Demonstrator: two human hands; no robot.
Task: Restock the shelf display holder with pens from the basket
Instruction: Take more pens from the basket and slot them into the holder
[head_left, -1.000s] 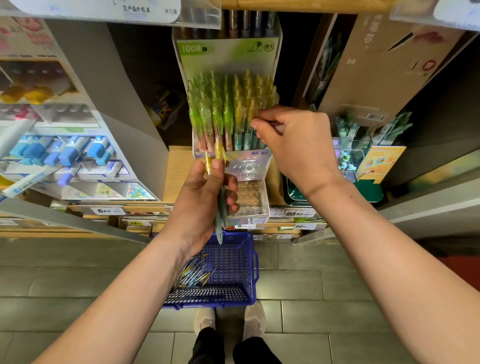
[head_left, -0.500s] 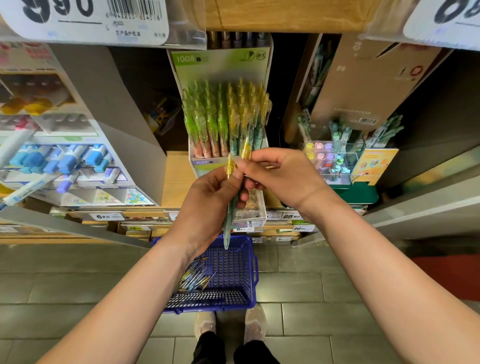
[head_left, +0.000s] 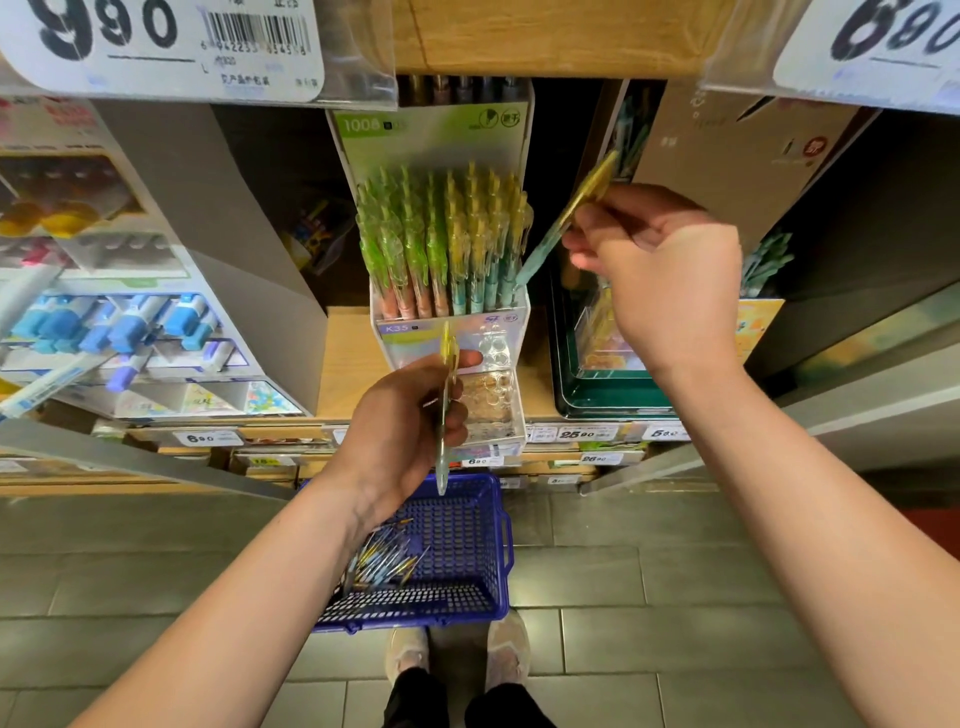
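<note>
The wooden shelf (head_left: 343, 364) carries the display holder (head_left: 410, 348), which is packed with upright green and yellow pens (head_left: 447, 244). On the floor below stands the blue basket (head_left: 462, 530); a small pile of loose pens (head_left: 384, 561) lies in its left part. The right hand (head_left: 660, 275) pinches a tilted yellow-topped pen (head_left: 561, 223), whose lower tip reaches the holder's right edge. The left hand (head_left: 410, 421) is curled round one upright pen (head_left: 445, 410), just in front of the holder.
</note>
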